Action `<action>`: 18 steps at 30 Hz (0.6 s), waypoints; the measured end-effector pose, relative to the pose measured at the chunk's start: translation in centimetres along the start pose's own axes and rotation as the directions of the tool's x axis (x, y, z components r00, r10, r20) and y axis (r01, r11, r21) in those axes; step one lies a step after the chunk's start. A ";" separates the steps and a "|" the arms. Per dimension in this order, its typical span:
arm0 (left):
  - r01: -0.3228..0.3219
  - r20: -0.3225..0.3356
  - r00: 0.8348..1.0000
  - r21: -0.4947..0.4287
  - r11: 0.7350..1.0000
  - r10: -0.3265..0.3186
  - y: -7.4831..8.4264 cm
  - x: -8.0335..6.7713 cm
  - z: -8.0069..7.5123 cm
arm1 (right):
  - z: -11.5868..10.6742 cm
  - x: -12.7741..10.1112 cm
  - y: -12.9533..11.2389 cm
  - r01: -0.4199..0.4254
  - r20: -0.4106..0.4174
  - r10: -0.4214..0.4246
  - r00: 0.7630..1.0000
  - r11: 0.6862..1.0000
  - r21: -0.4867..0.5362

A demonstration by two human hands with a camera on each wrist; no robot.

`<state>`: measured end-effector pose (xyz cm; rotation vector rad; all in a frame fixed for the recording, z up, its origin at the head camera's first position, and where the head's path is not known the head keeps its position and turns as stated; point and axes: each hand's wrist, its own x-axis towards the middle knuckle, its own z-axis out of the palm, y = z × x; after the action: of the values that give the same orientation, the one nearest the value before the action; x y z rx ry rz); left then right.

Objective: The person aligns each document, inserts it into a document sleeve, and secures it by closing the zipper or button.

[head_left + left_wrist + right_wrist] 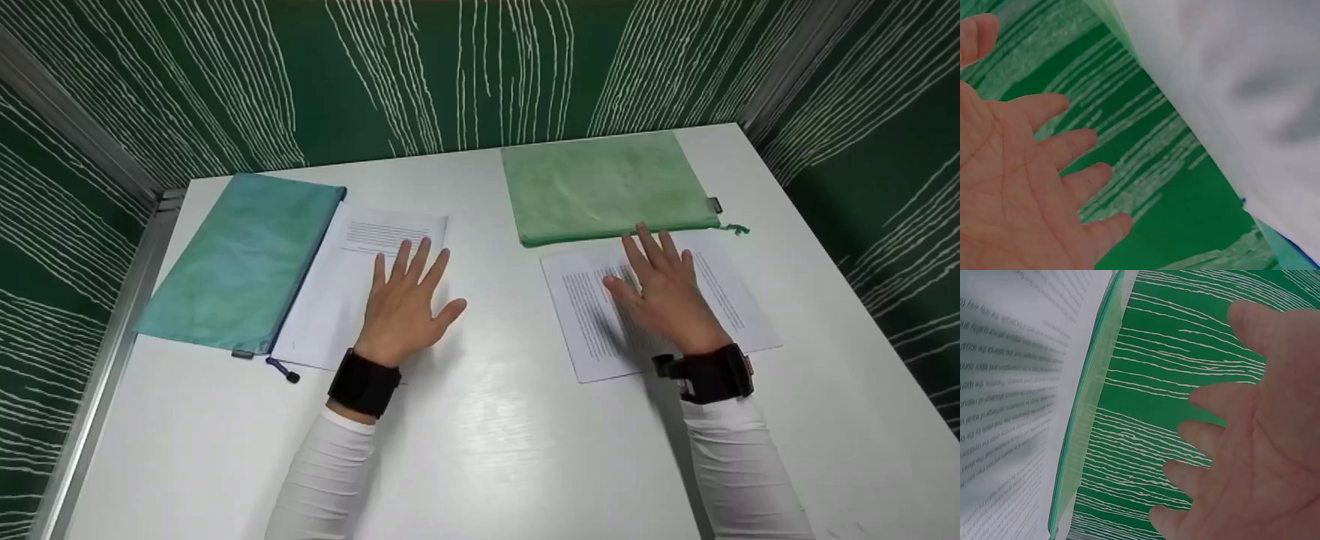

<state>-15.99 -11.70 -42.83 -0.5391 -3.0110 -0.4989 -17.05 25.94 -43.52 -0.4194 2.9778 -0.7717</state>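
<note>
The left hand [405,300] is flat with fingers spread over a paper [337,292] by the blue pouch [240,259]. The right hand [664,289] is flat, fingers spread, over a printed sheet [731,300] by the green pouch [607,184].

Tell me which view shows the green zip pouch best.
The head view: the whole green zip pouch lies flat above the printed sheet, zipper pull visible. The right wrist view shows only its edge. The left wrist view shows none of it.
</note>
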 end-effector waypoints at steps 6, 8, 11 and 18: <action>-0.128 0.092 0.989 0.120 0.985 0.117 1.9 2.0 -1.0 | -0.8 0.5 0.6 0.037 -0.014 -0.038 0.999 0.999 -0.022; -0.173 0.146 0.978 0.165 0.971 0.149 2.7 2.9 -1.5 | -1.2 0.9 0.8 0.048 -0.010 -0.048 0.999 0.998 -0.046; -0.243 0.220 0.956 0.233 0.941 0.193 4.1 4.3 -2.1 | -1.8 1.8 1.2 0.062 0.002 -0.062 0.998 0.993 -0.102; -0.347 0.348 0.914 0.396 0.850 0.210 7.3 7.1 -3.0 | -3.4 4.2 1.9 0.084 0.064 -0.069 0.996 0.964 -0.254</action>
<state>-20.21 -3.84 -37.04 -1.0661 -3.0634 0.3278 -21.88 28.01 -41.32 -0.5592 3.0331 -0.3702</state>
